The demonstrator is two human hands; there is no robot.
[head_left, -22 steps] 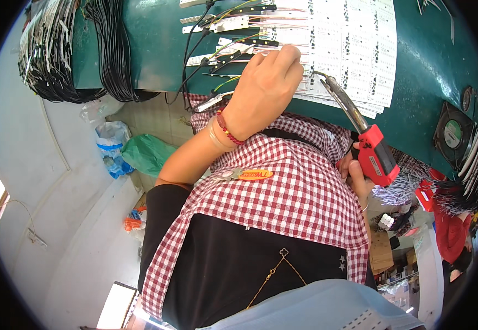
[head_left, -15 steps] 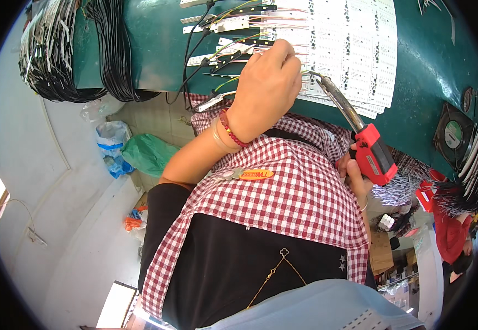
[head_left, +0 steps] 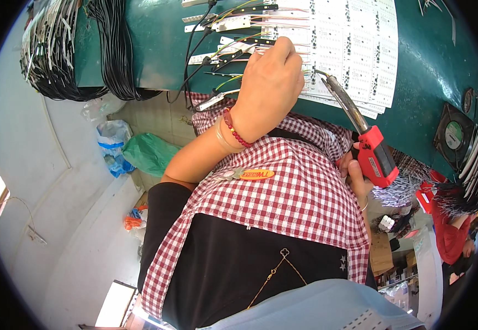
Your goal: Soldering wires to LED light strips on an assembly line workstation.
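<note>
My left hand (head_left: 272, 85) is closed in a pinch at the left edge of the white circuit board panels (head_left: 354, 49). Thin wires (head_left: 288, 17) run to that edge, and one appears to be between its fingers, though the fingertips are mostly hidden. Around the handle of a red and black soldering iron (head_left: 375, 157), my right hand (head_left: 355, 176) is closed, low at the table's near edge. The iron's metal barrel slants up and left, and its dark tip lies over the panel edge, just right of my left fingers.
Small white and black light strips (head_left: 233, 23) with black cables lie left of the panels. Bundles of black cable (head_left: 115, 52) hang over the green table's (head_left: 156, 33) near edge at left. A small black fan (head_left: 452, 135) and more wire bundles (head_left: 396, 187) are at right.
The soldering iron's tip has shifted slightly right along the panel edge, the handle with it. My left hand has stayed almost in place.
</note>
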